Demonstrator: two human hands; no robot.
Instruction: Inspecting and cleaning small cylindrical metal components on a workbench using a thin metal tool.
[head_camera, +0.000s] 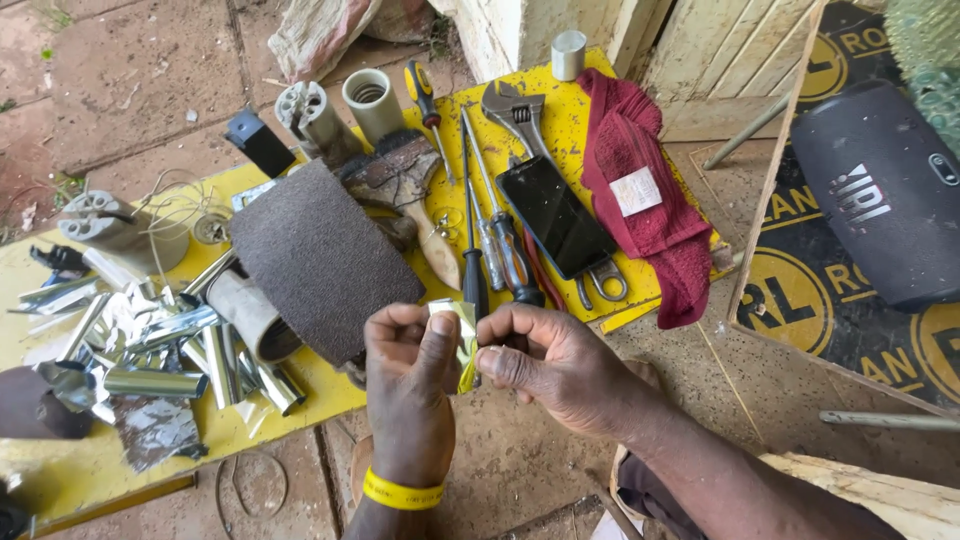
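Shiny folded metal strip (464, 335) sits pinched between left hand (410, 375) and right hand (545, 360) at lower centre, both grips clamped on it; rough sandpaper sheet (320, 260) lies just above.

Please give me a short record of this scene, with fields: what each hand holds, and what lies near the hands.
left hand: left hand, yellow wristband, pinches a small shiny metal piece
right hand: right hand pinches the same piece from the other side
surface: yellow board on the ground
beside hands: sheet of sandpaper, screwdrivers
further back: dark phone, red cloth, adjustable wrench
left part: shiny metal tubes and scraps
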